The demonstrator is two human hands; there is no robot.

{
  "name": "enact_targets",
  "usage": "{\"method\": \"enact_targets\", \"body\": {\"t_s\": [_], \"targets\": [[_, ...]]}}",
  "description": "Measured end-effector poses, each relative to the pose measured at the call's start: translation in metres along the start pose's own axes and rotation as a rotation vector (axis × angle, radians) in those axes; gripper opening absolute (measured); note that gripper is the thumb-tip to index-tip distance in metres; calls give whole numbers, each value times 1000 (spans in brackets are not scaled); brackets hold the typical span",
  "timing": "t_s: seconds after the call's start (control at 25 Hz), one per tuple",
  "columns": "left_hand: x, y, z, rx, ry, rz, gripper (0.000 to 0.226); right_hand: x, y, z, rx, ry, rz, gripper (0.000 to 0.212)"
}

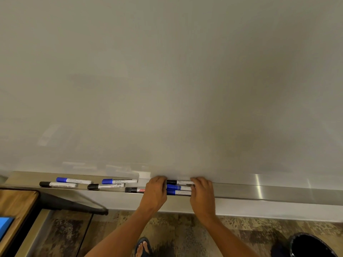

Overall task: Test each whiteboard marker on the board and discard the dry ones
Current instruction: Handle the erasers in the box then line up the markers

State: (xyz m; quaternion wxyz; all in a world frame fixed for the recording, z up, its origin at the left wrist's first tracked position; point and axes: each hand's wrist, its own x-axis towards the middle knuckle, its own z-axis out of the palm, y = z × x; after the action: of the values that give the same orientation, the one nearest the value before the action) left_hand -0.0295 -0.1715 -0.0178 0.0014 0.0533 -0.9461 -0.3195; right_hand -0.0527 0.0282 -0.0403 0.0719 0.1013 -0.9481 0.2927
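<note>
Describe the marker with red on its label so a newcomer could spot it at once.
Follow the metal tray under the whiteboard to the left hand. The marker with red on its label lies on the tray's front edge with one end at that hand. It has a black cap, and no other marker shows red.

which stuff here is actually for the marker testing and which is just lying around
For the job: whiteboard; markers on the tray, including the three between left hand and right hand; black bin.

Lying about: wooden table; blue screen.
</note>
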Motion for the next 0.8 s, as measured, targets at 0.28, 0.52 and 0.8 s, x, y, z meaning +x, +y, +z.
{"method": "enact_targets", "body": {"t_s": [0.28, 0.52, 0.8], "targets": [[2, -2, 4, 1, -62, -7, 21, -4, 2, 2, 208, -45, 351, 36], [6, -5, 2, 30, -104, 0, 23, -5, 7, 6, 219, -53, 361, 29], [0, -12, 2, 89, -88, 89, 39, -9, 11, 5, 228, -84, 333, 37]]}}
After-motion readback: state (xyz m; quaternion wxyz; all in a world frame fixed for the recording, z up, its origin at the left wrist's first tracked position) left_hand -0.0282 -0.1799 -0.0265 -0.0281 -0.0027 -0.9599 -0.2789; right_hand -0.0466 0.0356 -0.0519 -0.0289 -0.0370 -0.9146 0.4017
